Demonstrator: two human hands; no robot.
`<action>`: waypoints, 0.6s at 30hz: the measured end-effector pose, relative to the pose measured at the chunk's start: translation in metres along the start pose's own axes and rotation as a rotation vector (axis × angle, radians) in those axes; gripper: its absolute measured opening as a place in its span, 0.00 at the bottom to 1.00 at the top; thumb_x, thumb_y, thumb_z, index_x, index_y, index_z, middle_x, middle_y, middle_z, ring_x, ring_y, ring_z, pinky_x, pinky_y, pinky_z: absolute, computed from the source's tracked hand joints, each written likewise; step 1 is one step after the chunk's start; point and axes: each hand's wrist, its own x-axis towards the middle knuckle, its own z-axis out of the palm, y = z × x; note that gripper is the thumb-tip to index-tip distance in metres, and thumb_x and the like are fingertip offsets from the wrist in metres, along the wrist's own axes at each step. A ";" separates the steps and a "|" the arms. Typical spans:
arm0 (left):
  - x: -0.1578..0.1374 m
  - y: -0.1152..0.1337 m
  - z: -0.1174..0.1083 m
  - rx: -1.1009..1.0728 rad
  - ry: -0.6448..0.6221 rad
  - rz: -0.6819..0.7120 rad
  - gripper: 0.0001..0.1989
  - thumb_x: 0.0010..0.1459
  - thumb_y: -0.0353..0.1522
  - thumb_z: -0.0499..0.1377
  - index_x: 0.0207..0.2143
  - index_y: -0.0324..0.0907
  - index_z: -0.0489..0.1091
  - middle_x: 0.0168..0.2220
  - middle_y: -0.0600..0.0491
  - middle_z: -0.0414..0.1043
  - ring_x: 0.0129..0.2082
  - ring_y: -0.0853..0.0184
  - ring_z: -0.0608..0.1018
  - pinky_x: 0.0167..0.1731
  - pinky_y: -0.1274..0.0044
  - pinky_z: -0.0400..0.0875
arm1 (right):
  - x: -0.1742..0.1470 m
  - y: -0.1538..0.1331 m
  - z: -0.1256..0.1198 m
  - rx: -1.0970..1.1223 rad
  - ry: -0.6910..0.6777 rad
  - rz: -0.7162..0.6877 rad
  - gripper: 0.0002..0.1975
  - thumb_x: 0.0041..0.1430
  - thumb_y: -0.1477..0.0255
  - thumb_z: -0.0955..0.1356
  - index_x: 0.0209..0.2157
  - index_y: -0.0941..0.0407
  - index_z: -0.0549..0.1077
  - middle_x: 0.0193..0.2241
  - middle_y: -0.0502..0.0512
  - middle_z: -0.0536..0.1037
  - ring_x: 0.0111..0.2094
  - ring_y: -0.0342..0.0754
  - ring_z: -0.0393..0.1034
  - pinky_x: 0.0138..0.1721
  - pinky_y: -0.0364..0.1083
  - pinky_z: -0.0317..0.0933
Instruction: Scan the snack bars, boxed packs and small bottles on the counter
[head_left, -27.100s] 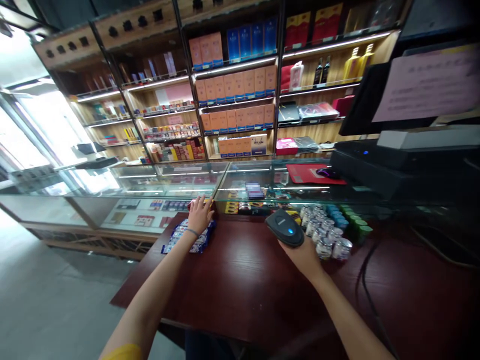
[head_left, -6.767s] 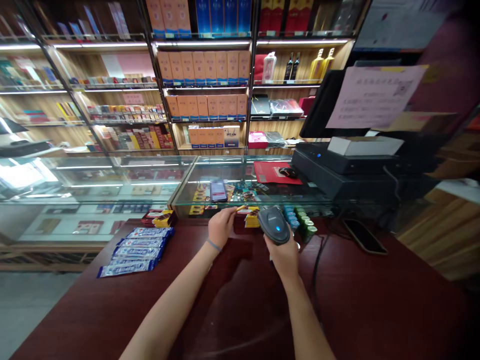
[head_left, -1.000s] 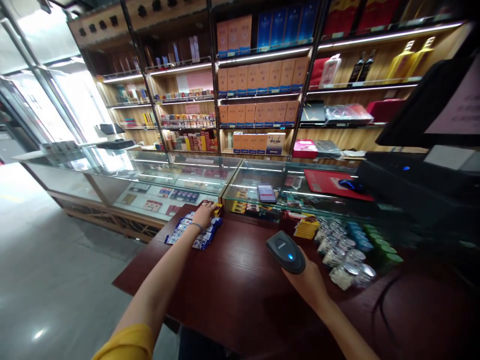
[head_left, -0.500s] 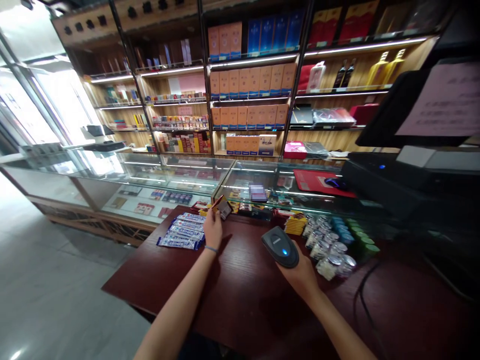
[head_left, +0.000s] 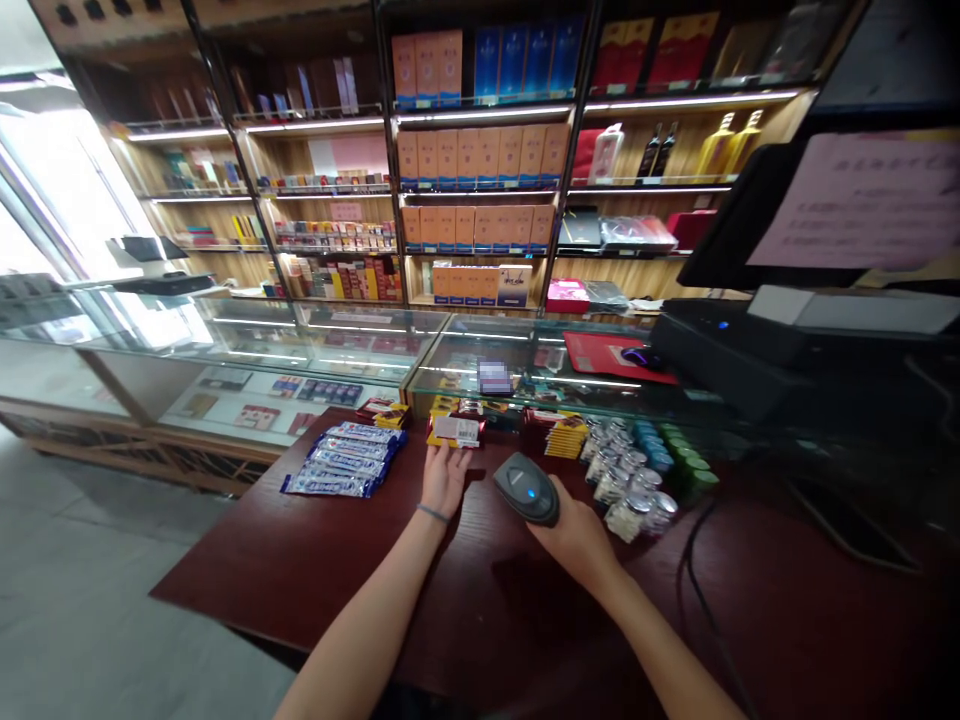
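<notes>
Left hand (head_left: 444, 484) holds a packet (head_left: 455, 430) — right hand (head_left: 576, 532), a scanner (head_left: 526, 488).

Head-worn view, facing forward and down, counter (head_left: 300, 560) near, shelves (head_left: 690, 102) farther

This is a shop, seen from its till. Lit shelving (head_left: 637, 272) covers the far wall, stocked with repeated rows of orange boxes (head_left: 480, 157), tall blue boxes (head_left: 527, 62) and a pair of yellow bottles (head_left: 720, 147). A long glass showcase (head_left: 405, 340) runs before it, with flat packs (head_left: 330, 392) laid out inside. On the dark red bench (head_left: 300, 590), small goods sit grouped by kind, among them sachets (head_left: 341, 460) and lidded jars (head_left: 630, 468). A handheld scanner (head_left: 526, 488), a packet (head_left: 456, 432) bearing a barcode label and a monitor (head_left: 735, 215) mark the selling point.
</notes>
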 end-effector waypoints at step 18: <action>-0.006 -0.001 0.013 0.248 -0.123 0.083 0.21 0.54 0.31 0.66 0.50 0.48 0.68 0.51 0.50 0.74 0.45 0.67 0.79 0.48 0.71 0.73 | 0.007 0.002 -0.024 0.241 0.228 0.111 0.19 0.48 0.66 0.68 0.44 0.52 0.68 0.33 0.53 0.81 0.38 0.54 0.77 0.38 0.47 0.66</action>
